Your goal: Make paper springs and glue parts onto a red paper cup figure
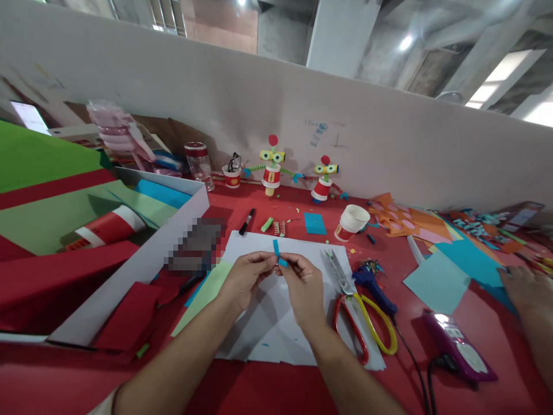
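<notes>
Between the fingertips of both hands is a small blue paper strip (276, 248), one end sticking up and another part bent towards the right. My left hand (250, 274) pinches it from the left, and my right hand (302, 279) pinches it from the right. Both are held over white paper sheets (268, 337) on the red table. To the right of my right hand lie scissors (345, 294) with one red and one yellow handle. A blue glue gun (375, 288) rests beside them. Exact folds in the strip are hidden by the fingers.
Two paper-cup robot figures (272, 176) (322, 187) stand by the wall. Stacked paper cups (352, 222), a blue paper square (315, 223) and a marker (246, 222) lie ahead. A box (173, 230) is left; a purple device (460, 349) and another person's hand (525, 288) are right.
</notes>
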